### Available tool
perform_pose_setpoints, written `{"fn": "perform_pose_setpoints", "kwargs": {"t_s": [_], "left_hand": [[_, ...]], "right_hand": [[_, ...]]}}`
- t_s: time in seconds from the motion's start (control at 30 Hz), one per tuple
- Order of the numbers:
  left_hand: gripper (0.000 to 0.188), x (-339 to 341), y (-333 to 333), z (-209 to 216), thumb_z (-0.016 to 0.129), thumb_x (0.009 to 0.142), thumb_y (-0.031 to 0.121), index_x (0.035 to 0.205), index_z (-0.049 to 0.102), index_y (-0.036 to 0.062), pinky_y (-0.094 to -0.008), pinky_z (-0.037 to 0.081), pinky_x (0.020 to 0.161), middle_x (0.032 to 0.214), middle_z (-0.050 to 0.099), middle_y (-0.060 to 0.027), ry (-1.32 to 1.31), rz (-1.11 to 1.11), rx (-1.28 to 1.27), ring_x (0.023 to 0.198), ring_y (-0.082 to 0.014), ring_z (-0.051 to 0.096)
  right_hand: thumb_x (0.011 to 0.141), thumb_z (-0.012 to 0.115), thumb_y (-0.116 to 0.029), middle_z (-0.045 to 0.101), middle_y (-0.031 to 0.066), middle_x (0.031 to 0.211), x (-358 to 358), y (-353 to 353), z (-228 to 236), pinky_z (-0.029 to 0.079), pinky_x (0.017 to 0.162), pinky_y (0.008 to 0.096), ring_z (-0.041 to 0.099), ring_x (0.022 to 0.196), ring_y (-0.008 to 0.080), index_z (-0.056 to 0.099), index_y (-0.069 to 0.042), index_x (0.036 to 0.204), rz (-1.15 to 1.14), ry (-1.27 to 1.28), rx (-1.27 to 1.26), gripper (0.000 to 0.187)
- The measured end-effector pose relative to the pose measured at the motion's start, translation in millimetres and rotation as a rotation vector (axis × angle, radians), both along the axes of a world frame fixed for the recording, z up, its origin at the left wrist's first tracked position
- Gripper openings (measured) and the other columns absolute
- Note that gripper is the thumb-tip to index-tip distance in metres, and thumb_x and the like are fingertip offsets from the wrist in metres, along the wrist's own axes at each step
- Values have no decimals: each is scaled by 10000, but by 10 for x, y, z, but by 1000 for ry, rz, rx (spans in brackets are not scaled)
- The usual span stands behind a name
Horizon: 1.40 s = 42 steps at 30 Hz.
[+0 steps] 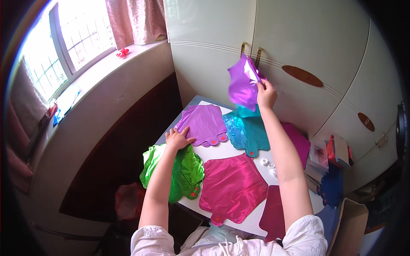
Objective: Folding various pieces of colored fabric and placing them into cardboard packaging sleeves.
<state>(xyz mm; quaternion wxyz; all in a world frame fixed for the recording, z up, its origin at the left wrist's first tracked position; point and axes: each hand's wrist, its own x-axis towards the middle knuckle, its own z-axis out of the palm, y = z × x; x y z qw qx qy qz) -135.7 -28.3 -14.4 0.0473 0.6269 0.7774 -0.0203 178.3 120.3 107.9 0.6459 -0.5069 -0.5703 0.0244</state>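
Observation:
In the air at the far side of the table, my right hand (pixel 267 94) pinches the edge of a shiny purple sheet (pixel 243 87). The limp sheet has a wavy outline and hangs over a pile of glossy teal sheets (pixel 254 132). My left hand (pixel 177 138) lies with its fingers spread on the near left edge of a flat lilac sheet (pixel 203 123), which has small red dots on its tabs. Just below that hand is a crinkled bright green pile (pixel 183 175), partly hidden by my forearm. A crimson pile (pixel 232 183) lies nearest me in the middle.
A white table (pixel 222 151) carries the piles. Beyond my right forearm are a magenta sheet (pixel 297 141), a dark red one (pixel 273 213) and small white pieces (pixel 271 164). A red basket (pixel 335 153) and a cardboard box (pixel 352 226) stand right. Cream cupboards (pixel 209 68) rise behind.

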Motion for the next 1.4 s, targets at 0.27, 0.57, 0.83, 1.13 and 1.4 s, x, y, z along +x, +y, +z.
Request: {"fn": "perform_pose_setpoints", "kwargs": {"t_s": [0.27,0.57,0.83,1.13,1.4], "left_hand": [[761,-249,-593,216,532,825,655,1419,418,193,-525,312,1015,1461,384,-189,-67,-33,230,1359,-329,345],[596,-1624,-1517,-996,464,976,343,1475,285,70,-343,194,1155,1501,327,-66,304,-345,166,1394,-221,274],[606,-716,-1460,-411,538,913,300,1444,335,89,-352,286,1110,1454,391,-92,-31,-65,7,1355,-251,345],[594,-552,-2154,60,636,844,259,1375,421,102,-375,363,1069,1383,474,-139,35,109,110,1316,-289,411],[148,-284,-2972,-157,668,768,83,910,640,52,-408,443,851,985,657,-98,-315,34,861,971,-296,596]], "right_hand": [[760,619,-61,585,71,858,-715,-1315,314,518,631,405,615,764,283,579,-132,863,434,-805,616,131],[666,588,-176,517,10,716,-1679,-3079,-1039,478,645,283,575,709,162,568,-126,616,1044,-1055,727,74],[693,596,-165,523,2,744,-1501,-3149,-1371,494,675,278,587,746,158,595,-115,669,1142,-1095,552,56],[768,639,-126,627,61,809,-1566,-3114,-1489,521,669,331,648,760,234,652,-69,759,1192,-833,81,59],[731,712,-145,687,103,805,-1605,-2928,-1491,524,687,340,671,759,259,724,-70,840,1315,-508,-395,133]]}}
